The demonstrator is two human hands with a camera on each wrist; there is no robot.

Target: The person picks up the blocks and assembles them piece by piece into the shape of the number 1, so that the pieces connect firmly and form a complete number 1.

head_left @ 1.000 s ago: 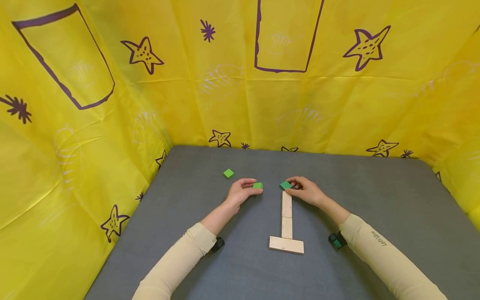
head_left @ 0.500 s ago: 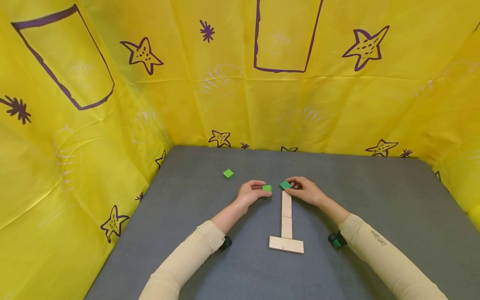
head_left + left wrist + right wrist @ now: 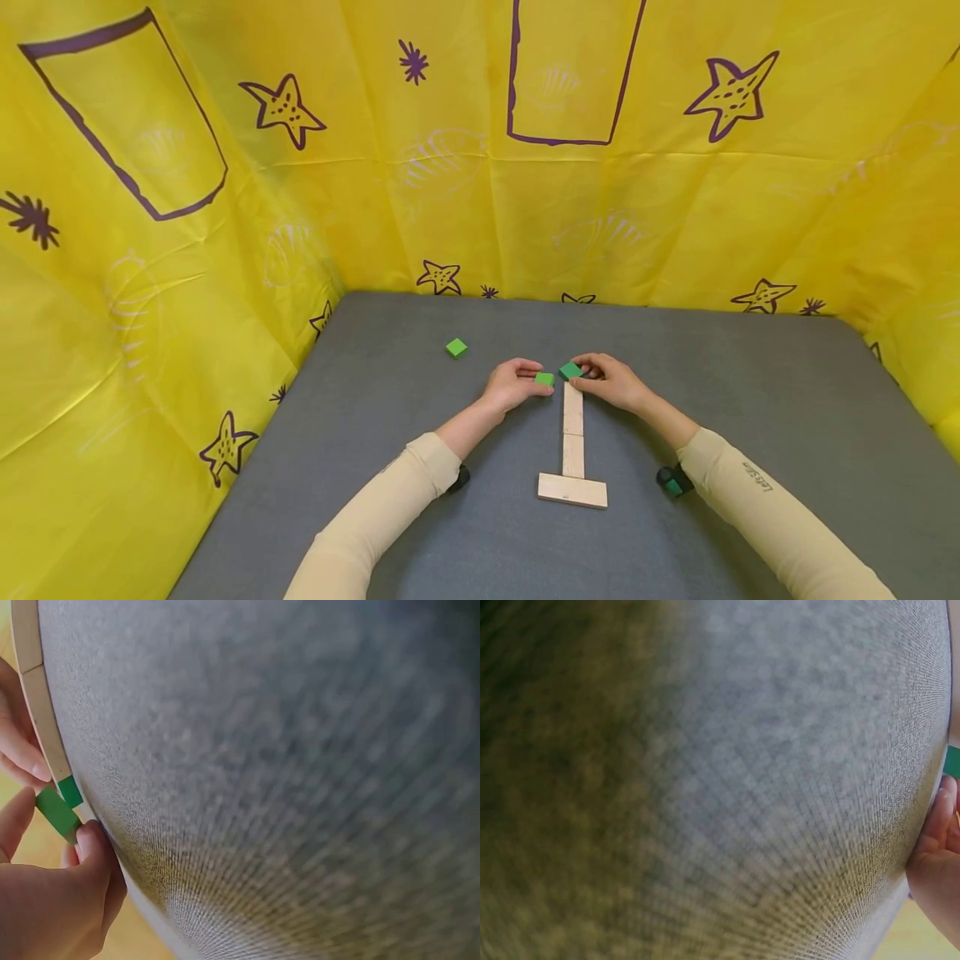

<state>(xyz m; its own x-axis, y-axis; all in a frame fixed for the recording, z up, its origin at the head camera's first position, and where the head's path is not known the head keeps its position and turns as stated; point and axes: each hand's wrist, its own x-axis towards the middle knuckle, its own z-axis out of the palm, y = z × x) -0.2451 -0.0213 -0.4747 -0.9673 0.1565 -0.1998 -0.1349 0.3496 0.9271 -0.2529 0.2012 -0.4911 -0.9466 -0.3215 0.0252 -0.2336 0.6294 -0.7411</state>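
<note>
My left hand (image 3: 512, 386) pinches a light green block (image 3: 544, 379) between thumb and fingers, just left of a dark green block (image 3: 570, 372). That dark green block sits at the far end of a line of two wooden planks (image 3: 573, 410), and my right hand (image 3: 613, 384) holds it from the right with thumb and fingers. A third wooden plank (image 3: 572, 490) lies crosswise at the near end. In the left wrist view the held block (image 3: 58, 814) is tilted close to the dark green one (image 3: 70, 791). Only part of my right hand (image 3: 939, 859) shows in the right wrist view.
Another light green block (image 3: 456, 348) lies on the grey tabletop (image 3: 390, 358), beyond and left of my left hand. Yellow cloth (image 3: 360, 200) with purple drawings surrounds the table's back and sides.
Carrying the light green block, my left hand has moved right toward the dark green block. My right hand, the planks and the other light green block stay where they were.
</note>
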